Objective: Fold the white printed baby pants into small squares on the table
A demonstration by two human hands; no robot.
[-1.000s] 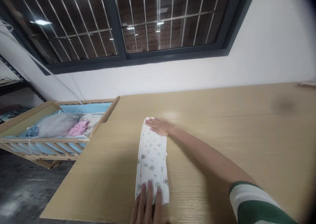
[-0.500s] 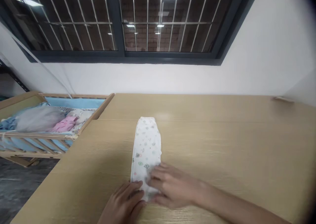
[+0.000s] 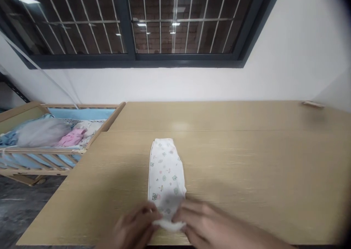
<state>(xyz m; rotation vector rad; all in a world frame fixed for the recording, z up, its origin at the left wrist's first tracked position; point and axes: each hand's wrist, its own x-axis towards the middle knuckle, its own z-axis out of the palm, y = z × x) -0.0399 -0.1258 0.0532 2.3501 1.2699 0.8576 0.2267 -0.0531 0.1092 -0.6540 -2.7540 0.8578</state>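
A narrow folded white baby garment [image 3: 165,174] with small printed figures lies lengthwise on the light wooden table [image 3: 246,161]. My left hand [image 3: 134,225] and my right hand [image 3: 199,221] are both at its near end, close to the table's front edge. Their fingers pinch that end from either side and lift it a little off the wood. Both hands are blurred by motion. The far end of the garment rests flat near the table's middle seam.
A wooden crib [image 3: 55,139] stands at the left of the table, holding pink, blue and grey cloths [image 3: 70,136]. A white wall with a barred window [image 3: 131,22] rises behind. A small flat object [image 3: 312,104] lies at the table's far right corner.
My right hand came back from the garment's far end to its near end. Both hands now pinch and lift that end, and the garment has slid slightly toward me.
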